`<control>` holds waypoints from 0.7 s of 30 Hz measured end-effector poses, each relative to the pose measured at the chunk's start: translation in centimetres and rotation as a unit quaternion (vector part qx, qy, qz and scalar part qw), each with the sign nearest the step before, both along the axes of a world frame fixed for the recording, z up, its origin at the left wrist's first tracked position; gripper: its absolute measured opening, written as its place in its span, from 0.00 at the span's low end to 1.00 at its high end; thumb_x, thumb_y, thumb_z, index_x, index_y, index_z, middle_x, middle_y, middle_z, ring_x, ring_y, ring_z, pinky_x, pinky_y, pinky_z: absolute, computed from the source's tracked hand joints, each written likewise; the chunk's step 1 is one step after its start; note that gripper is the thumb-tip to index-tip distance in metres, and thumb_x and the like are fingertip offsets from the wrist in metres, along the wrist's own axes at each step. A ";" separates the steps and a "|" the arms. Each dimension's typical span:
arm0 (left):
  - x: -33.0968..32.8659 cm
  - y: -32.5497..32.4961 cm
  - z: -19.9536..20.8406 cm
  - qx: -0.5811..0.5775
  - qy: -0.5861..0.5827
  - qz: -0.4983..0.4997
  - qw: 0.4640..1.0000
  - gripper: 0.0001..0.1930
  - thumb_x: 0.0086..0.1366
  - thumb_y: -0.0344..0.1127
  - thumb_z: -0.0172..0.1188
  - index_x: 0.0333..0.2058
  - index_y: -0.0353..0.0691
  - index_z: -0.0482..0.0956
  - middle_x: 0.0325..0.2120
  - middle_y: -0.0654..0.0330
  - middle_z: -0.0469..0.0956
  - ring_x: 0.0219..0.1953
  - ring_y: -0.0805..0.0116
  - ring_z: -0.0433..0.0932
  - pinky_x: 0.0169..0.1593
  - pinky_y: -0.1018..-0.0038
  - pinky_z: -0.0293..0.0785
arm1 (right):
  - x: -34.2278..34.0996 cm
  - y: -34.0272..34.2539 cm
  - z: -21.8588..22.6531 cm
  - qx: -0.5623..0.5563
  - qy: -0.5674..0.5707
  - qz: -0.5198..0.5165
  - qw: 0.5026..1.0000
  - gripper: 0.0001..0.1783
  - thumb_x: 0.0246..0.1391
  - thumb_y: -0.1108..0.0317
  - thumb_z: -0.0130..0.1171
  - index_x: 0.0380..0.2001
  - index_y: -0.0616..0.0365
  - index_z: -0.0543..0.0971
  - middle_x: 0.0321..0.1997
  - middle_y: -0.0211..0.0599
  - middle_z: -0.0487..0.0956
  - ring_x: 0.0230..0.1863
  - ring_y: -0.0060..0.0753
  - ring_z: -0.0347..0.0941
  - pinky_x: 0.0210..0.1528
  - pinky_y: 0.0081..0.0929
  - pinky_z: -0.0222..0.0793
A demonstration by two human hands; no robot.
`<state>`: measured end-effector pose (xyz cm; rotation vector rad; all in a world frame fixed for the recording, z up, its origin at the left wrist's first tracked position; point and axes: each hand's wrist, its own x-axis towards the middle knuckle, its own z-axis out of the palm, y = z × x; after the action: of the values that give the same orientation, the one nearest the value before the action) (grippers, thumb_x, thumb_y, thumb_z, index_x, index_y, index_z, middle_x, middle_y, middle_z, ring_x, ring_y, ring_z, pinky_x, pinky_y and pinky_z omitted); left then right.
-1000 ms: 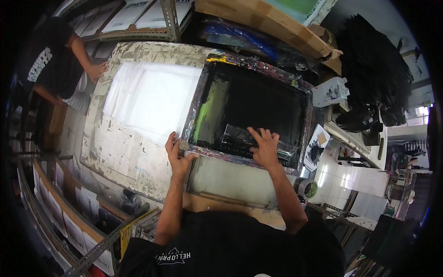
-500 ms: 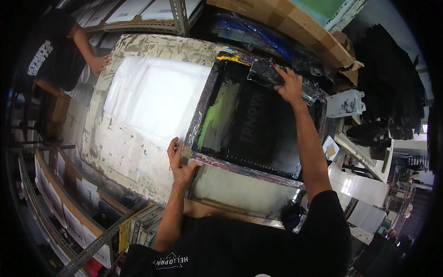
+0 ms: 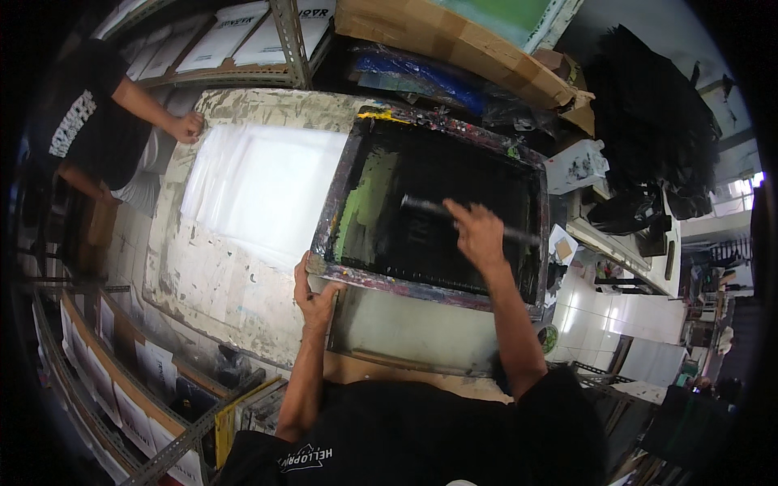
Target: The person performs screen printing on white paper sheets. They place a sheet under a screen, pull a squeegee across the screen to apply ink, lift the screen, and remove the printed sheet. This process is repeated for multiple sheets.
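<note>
A screen-printing frame (image 3: 405,287) with ink-stained edges lies on the worktable in front of me. Dark ink covers most of its mesh (image 3: 381,235), with a green streak on the left and faint lettering in the middle. My right hand (image 3: 480,236) grips a squeegee (image 3: 421,204), which spans the mesh at mid-height and is blurred by motion. At the frame's near left corner, my left hand (image 3: 316,298) holds the rim between thumb and fingers. White plastic sheets (image 3: 275,186) lie flat on the table just left of the frame.
Another person (image 3: 105,113) stands at the table's far left end, one hand on its edge. A shelf post (image 3: 290,40) and a cardboard box (image 3: 454,49) border the far side. A white container (image 3: 577,166) stands right of the frame; a rack (image 3: 138,373) stands near left.
My right hand has drawn the squeegee from the frame's far side toward me, to the middle of the mesh. My left hand stays at the corner. The view has shifted slightly.
</note>
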<state>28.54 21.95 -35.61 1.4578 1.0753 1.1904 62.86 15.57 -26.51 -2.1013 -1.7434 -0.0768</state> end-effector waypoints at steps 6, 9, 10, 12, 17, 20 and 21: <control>2.4 1.4 6.8 0.065 -0.037 0.042 0.996 0.42 0.47 0.23 0.75 0.63 0.26 0.67 0.56 0.52 0.74 0.58 0.62 0.72 0.64 0.68 0.65 | -6.4 -6.4 10.3 -0.013 0.016 0.033 0.999 0.33 0.41 0.72 0.66 0.56 0.43 0.81 0.33 0.50 0.78 0.35 0.53 0.77 0.40 0.44 0.74; 5.2 3.1 11.4 0.061 -0.109 0.067 0.990 0.39 0.53 0.22 0.72 0.64 0.27 0.66 0.55 0.52 0.75 0.58 0.63 0.72 0.62 0.69 0.66 | -5.2 -4.9 13.3 0.098 -0.045 0.042 0.993 0.32 0.41 0.60 0.68 0.56 0.45 0.81 0.30 0.48 0.78 0.34 0.49 0.77 0.35 0.42 0.72; 6.5 3.8 13.0 0.074 -0.127 0.074 0.986 0.38 0.55 0.22 0.71 0.64 0.28 0.65 0.54 0.52 0.75 0.56 0.64 0.73 0.61 0.69 0.67 | -4.1 -4.1 14.7 0.111 -0.050 0.049 0.991 0.35 0.37 0.59 0.69 0.55 0.47 0.82 0.29 0.45 0.76 0.32 0.49 0.75 0.35 0.41 0.72; 8.3 5.2 14.1 0.074 -0.207 0.070 0.973 0.36 0.59 0.23 0.68 0.65 0.35 0.65 0.52 0.54 0.76 0.49 0.67 0.74 0.55 0.71 0.68 | -1.8 -2.0 17.4 0.107 -0.063 0.045 0.991 0.37 0.33 0.56 0.71 0.54 0.49 0.82 0.29 0.43 0.77 0.30 0.50 0.75 0.35 0.40 0.72; 10.8 6.7 7.8 -0.041 0.218 0.008 0.975 0.21 0.65 0.41 0.67 0.52 0.38 0.75 0.43 0.55 0.79 0.48 0.59 0.78 0.50 0.62 0.72 | 2.6 2.7 22.6 0.117 -0.034 0.071 0.990 0.29 0.41 0.58 0.69 0.50 0.55 0.84 0.37 0.53 0.85 0.35 0.53 0.82 0.42 0.39 0.75; 12.0 2.7 2.1 -0.023 0.414 -0.031 0.910 0.21 0.62 0.42 0.69 0.47 0.35 0.76 0.44 0.50 0.78 0.48 0.48 0.77 0.47 0.56 0.74 | 4.1 4.9 23.2 0.131 -0.062 0.054 0.988 0.28 0.41 0.54 0.69 0.47 0.54 0.86 0.36 0.51 0.85 0.35 0.52 0.82 0.43 0.41 0.75; 12.1 1.8 1.2 -0.001 0.438 -0.041 0.898 0.22 0.61 0.42 0.69 0.47 0.34 0.76 0.45 0.50 0.78 0.48 0.47 0.76 0.47 0.55 0.74 | 4.5 5.2 23.2 0.137 -0.067 0.043 0.987 0.28 0.41 0.51 0.69 0.46 0.53 0.86 0.33 0.51 0.85 0.34 0.51 0.82 0.42 0.42 0.76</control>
<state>40.68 23.71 -34.42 2.0822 1.5660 0.4244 67.40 20.79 -3.33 -1.8582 -1.7815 -0.4179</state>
